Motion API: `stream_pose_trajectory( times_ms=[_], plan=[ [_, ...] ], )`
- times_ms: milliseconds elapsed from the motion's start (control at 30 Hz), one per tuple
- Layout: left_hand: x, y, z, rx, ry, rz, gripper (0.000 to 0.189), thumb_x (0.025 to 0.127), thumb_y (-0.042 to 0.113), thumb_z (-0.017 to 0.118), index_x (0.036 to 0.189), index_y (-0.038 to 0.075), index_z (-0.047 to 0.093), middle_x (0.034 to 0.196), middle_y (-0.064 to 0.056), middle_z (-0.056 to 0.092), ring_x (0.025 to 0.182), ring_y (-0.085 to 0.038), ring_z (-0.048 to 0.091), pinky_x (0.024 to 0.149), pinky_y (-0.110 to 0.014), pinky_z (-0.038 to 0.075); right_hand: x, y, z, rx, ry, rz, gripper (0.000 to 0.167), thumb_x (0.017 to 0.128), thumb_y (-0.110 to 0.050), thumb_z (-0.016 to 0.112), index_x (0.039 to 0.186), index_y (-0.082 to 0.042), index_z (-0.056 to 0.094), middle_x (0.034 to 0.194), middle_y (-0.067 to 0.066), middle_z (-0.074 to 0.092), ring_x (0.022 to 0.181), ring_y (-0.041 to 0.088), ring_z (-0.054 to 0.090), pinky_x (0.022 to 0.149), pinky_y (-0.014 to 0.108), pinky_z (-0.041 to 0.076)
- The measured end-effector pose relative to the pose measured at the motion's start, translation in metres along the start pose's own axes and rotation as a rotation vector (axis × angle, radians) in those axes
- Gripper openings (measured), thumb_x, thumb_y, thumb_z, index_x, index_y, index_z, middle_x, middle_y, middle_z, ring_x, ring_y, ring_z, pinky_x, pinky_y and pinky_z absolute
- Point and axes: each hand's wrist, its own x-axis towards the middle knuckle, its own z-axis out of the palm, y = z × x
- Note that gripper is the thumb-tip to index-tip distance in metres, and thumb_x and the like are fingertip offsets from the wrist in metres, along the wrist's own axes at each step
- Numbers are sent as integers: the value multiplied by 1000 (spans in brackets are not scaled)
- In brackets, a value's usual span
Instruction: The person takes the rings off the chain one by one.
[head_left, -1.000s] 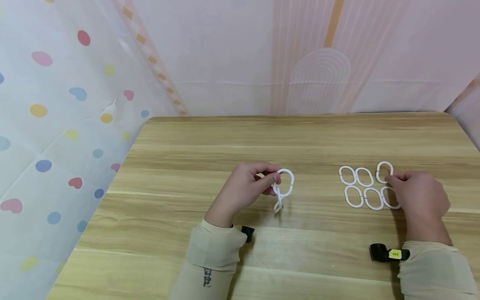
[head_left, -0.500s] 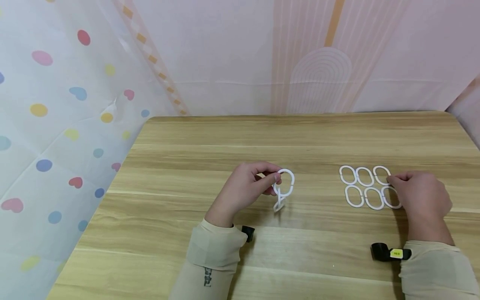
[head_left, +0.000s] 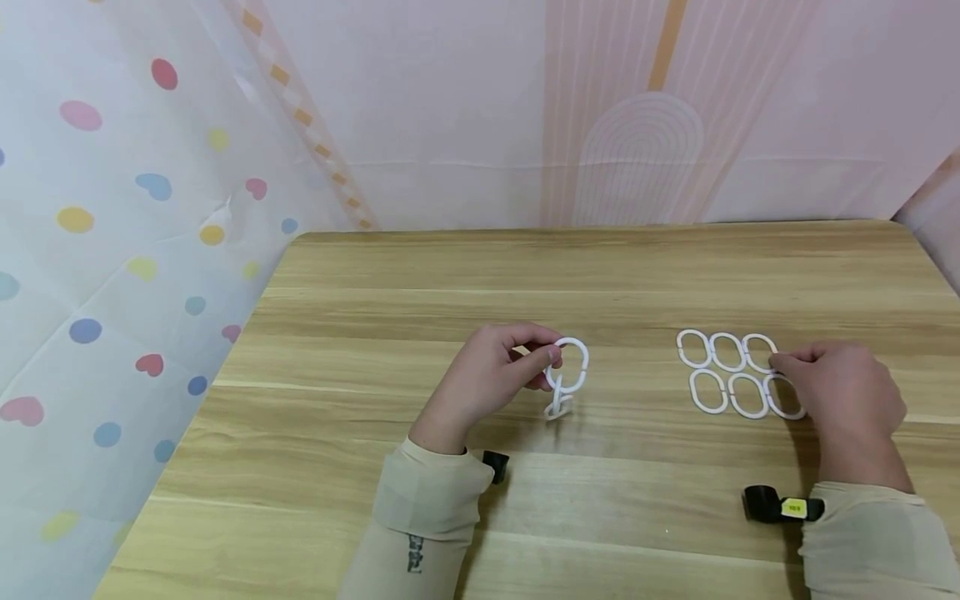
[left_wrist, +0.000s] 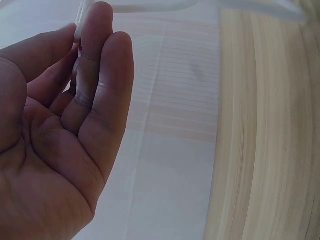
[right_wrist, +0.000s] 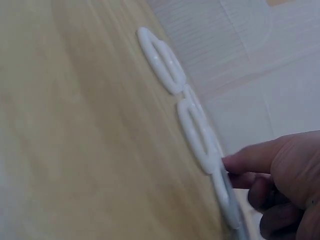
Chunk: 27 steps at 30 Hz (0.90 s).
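Note:
My left hand (head_left: 491, 383) pinches a white oval plastic chain link (head_left: 586, 363) between thumb and fingertips above the table. Another white link (head_left: 557, 408) hangs from it. In the left wrist view, part of a link (left_wrist: 150, 8) shows at the top, by the fingertips. To the right, several more white links lie in two rows. At the right end of the far row, my right hand (head_left: 847, 387) pinches the edge of a link (head_left: 761, 337) with thumb and forefinger. The hand partly covers the near row's rightmost link (head_left: 768, 390).
A wooden table (head_left: 360, 333) spans the view. The far row's left link (head_left: 680, 348) and the near row's left link (head_left: 693, 395) lie flat. Behind the table hangs a pale patterned cloth (head_left: 450, 108). Each wrist wears a black camera mount (head_left: 761, 504).
With my right hand on it, the far row's right link has come nearer and leftward, beside its neighbour. My left hand stays put while its hanging link swings slightly.

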Motion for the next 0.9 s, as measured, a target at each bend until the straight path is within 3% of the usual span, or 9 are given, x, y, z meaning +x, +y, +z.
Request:
stream_pose_trajectory(
  times_ms=[167,300,900],
  plan=[
    [1,0,-1,-7,-2,7,12,98,12,67,106,8,75,95,-3,72,76,-37,71,71,-31,59,-8,-6,-8,20,21,-78,60,95,-62,52,119,-10,71,109,19,70,86,35,60,57,42,40],
    [2,0,0,-15,-9,11,12,98,11,67,106,8,75,97,-4,72,76,-38,71,71,-31,60,-19,-19,-13,46,87,-166,59,96,-60,51,119,-8,71,117,20,68,94,38,62,58,41,41],
    [3,1,2,-19,-6,22,9,97,12,68,103,9,74,97,-3,72,76,-37,72,72,-31,59,-49,-61,-5,91,181,-323,47,95,-56,59,105,-13,76,94,8,72,78,25,63,53,35,40]
  ],
)
